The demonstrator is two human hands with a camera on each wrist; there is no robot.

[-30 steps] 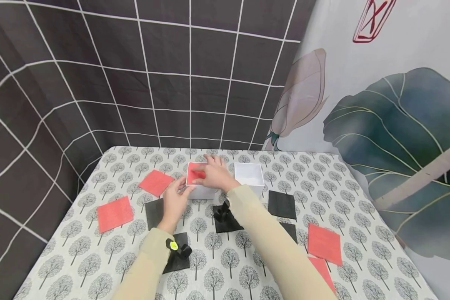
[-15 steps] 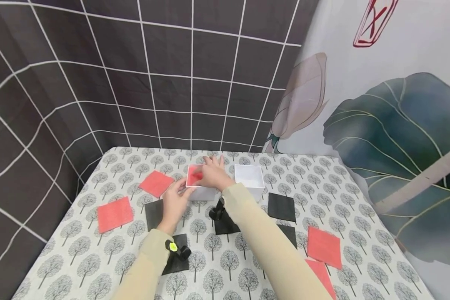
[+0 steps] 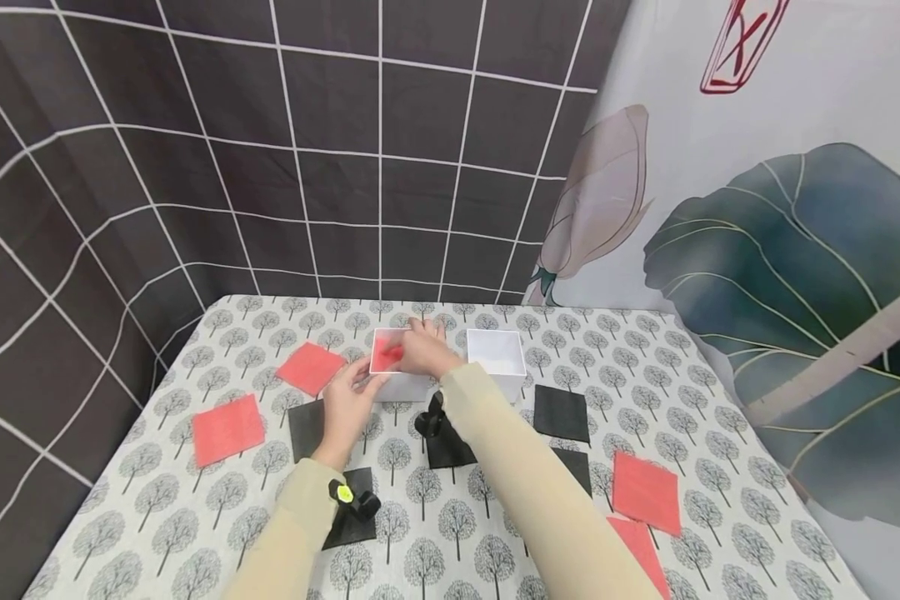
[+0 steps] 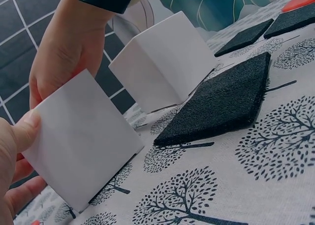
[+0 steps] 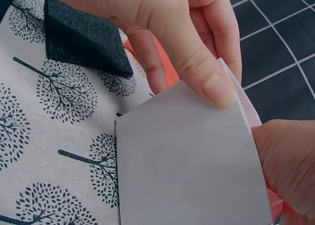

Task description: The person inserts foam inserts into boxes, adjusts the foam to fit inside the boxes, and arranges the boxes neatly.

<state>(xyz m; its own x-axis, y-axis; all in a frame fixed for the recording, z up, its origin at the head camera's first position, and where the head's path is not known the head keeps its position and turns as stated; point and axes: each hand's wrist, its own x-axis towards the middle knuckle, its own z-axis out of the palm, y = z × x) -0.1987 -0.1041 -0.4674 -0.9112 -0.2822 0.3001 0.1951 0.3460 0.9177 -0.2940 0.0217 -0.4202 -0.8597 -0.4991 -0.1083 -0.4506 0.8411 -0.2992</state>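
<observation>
A small white open-topped box (image 3: 405, 386) stands near the back of the table, with a red felt square (image 3: 385, 350) down inside it. My left hand (image 3: 347, 407) grips the box at its left front corner; in the left wrist view the thumb (image 4: 29, 125) lies on the front wall. My right hand (image 3: 426, 348) reaches over the rim into the box, onto the red square. Its fingertips are hidden behind the box wall in both wrist views, and I cannot tell whether they pinch the square or only press it.
A second white box (image 3: 497, 354) stands to the right. Black squares (image 3: 561, 413) and red squares (image 3: 647, 493) lie on the tree-print cloth (image 3: 420, 533), on both sides of my arms. A dark gridded curtain (image 3: 330, 167) hangs behind the table.
My right hand has lowered deeper into the left box, and the red square has sunk from near the rim to lower inside. My left hand keeps its grip on the corner.
</observation>
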